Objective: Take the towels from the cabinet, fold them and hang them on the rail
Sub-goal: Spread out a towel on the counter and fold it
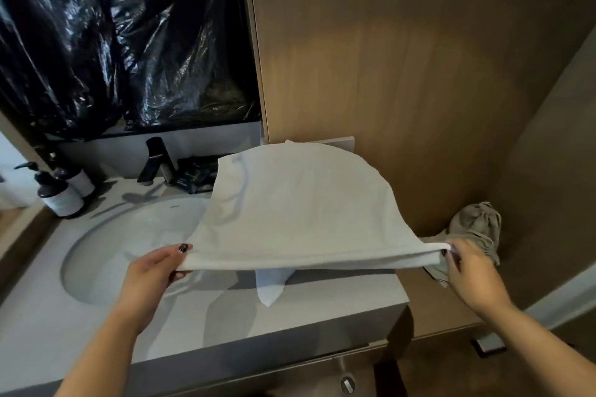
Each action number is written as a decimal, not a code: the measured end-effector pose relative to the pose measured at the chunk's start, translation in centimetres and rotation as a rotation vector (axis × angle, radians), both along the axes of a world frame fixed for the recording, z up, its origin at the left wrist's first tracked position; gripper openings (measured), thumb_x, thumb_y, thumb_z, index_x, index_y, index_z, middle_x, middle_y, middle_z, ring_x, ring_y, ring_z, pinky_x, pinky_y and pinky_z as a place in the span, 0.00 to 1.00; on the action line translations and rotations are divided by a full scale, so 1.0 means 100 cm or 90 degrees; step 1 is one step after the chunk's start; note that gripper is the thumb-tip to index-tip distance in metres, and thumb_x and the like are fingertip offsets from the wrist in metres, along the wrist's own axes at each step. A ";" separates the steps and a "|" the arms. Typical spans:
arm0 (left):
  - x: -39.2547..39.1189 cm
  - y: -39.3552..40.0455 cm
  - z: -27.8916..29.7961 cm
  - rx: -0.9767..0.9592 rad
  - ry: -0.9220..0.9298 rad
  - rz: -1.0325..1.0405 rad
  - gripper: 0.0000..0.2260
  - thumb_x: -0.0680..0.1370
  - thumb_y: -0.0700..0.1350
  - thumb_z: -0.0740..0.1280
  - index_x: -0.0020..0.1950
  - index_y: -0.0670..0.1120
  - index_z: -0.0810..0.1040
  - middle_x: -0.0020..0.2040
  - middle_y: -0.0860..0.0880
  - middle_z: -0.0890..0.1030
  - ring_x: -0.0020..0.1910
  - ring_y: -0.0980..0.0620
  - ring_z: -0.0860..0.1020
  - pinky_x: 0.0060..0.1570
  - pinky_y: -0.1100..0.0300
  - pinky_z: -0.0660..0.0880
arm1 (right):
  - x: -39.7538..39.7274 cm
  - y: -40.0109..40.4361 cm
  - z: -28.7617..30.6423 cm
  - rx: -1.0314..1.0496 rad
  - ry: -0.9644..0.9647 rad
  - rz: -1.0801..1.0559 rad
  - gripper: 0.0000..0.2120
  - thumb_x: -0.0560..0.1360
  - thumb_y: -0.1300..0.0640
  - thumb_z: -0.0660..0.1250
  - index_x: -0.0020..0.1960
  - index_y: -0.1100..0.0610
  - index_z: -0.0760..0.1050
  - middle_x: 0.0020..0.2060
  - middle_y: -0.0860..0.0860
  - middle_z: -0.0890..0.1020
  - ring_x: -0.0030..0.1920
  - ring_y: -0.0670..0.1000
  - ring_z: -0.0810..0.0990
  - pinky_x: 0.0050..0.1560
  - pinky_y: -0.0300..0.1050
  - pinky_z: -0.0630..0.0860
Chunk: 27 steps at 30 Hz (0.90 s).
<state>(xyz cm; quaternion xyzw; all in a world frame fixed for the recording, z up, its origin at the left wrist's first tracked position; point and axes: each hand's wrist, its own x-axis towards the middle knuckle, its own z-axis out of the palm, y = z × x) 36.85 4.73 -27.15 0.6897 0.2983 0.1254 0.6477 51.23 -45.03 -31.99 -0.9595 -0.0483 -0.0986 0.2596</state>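
Head view, nearest first: two bare forearms reach forward over the front edge of the pale grey stone bench. The left hand pinches one near corner of the white, thin cloth towel, thumb on top and fingers curled beneath. The right hand pinches the other near corner, fingers closed round the doubled edge. Between them the near hem is pulled taut and runs left to right, so the towel's long axis lies across the body, with both hands about equally near it. A loose tail of the towel hangs under the middle onto the bench. From the hem the cloth spreads away from the person, held above the bench and partly over the oval white basin, its far edge close to the brown wooden wall panel. Judging by this, the next fold likely means bringing the two corners together. No rail is visible.
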 end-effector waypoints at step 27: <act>0.257 0.054 0.011 -0.220 -0.130 0.106 0.07 0.79 0.36 0.65 0.56 0.41 0.79 0.46 0.47 0.82 0.38 0.56 0.83 0.51 0.61 0.77 | 0.176 0.099 0.088 0.193 -0.066 -0.244 0.11 0.82 0.61 0.58 0.61 0.63 0.72 0.59 0.57 0.74 0.56 0.57 0.74 0.52 0.47 0.67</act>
